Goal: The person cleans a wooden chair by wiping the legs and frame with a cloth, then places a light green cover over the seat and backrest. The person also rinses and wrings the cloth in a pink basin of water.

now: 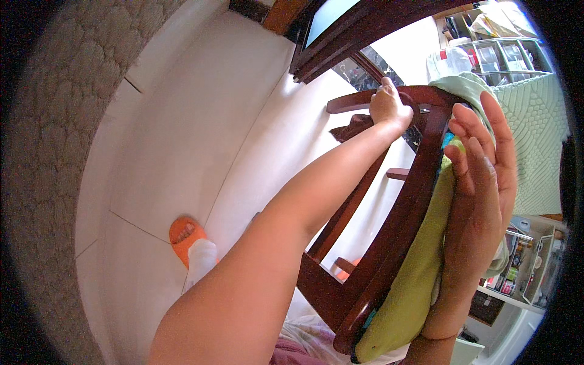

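Observation:
A dark reddish-brown wooden chair stands before me, its legs and rails reaching toward the floor. My left hand is closed around a dark brown cloth at the chair's far leg and rail. Part of the cloth hangs below the hand. Along the seat lies a yellow-green cushion. My right hand is beside this cushion, fingers apart and slightly curled, with nothing visible in it. Whether its palm touches the cushion I cannot tell. Pale green quilted fabric spreads behind the right hand.
A foot in an orange slipper rests on the pale tiled floor. At the far left is a grey-brown textured cover. Dark wooden furniture overhangs at the top. A clear compartment organizer and a plastic bottle are upper right.

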{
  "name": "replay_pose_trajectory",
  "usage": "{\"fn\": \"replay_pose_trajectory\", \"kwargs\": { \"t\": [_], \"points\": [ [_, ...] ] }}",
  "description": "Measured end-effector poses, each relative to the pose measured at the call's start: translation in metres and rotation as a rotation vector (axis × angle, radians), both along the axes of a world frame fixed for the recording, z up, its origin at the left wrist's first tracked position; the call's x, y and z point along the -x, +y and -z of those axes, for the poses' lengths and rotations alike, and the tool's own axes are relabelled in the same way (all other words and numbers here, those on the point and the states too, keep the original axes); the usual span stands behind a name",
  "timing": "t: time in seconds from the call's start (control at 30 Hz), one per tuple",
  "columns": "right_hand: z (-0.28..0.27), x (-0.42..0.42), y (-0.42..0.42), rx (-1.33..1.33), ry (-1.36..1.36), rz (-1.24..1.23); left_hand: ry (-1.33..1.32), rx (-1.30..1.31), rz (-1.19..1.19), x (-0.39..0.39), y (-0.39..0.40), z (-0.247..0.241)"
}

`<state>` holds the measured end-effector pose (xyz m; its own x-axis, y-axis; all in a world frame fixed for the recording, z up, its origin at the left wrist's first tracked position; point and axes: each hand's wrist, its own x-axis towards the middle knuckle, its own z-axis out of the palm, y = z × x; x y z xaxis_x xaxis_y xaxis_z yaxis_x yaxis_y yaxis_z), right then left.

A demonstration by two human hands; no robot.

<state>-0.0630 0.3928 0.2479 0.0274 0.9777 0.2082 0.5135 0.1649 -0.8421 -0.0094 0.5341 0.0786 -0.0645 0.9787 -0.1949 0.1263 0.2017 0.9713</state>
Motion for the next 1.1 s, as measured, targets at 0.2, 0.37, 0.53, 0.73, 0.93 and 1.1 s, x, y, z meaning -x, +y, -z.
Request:
{"fn": "replay_pose_trajectory", "kwargs": {
  "t": [0.2, 0.37, 0.53, 0.73, 0.93, 1.1],
  "points": [
    [-0.003, -0.001, 0.000, 0.023, -0.049, 0.026, -0.103, 0.004, -0.050, 0.002, 0.000, 0.003],
    [-0.001, 0.006, -0.002, 0.015, -0.108, 0.029, 0.040, -0.045, 0.044, 0.001, 0.001, 0.004],
    [0.001, 0.004, -0.002, 0.008, -0.074, 0.039, 0.070, -0.154, 0.041, 0.000, 0.002, 0.007],
    [-0.001, 0.000, 0.001, 0.011, -0.073, 0.023, -0.191, 0.022, -0.013, 0.016, 0.001, 0.018],
    [0.000, -0.004, 0.002, 0.005, -0.091, -0.030, 0.065, -0.099, 0.195, 0.028, -0.002, -0.006],
    [0.000, 0.001, 0.000, 0.006, -0.077, -0.015, 0.154, -0.112, 0.152, 0.012, 0.001, -0.004]
  ]
}}
